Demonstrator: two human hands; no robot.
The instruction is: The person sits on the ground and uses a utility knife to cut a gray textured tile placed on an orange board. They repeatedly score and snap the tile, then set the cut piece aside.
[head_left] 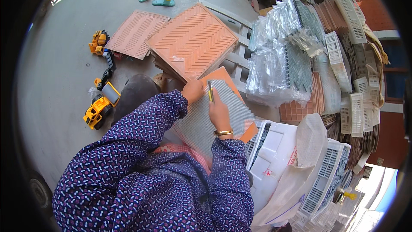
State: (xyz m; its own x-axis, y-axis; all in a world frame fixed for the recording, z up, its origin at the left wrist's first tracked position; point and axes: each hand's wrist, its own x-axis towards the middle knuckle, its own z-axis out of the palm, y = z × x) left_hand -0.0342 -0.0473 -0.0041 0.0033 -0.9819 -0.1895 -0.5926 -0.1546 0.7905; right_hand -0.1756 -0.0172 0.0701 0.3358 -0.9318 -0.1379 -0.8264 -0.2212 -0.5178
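Observation:
A grey mesh sheet lies over an orange board across my lap, the board showing along the far and right edges. My right hand is closed around a utility knife with a yellow and dark body, held upright over the sheet. At the far left edge of the sheet, my left hand is closed, its fingers at the sheet's margin. Just beyond it stands a stack of orange herringbone-patterned trays.
Another patterned tray lies left of the stack. Yellow toy trucks and green slippers are on the floor. To my right are plastic-wrapped tile sheets, a white crate and several more crates.

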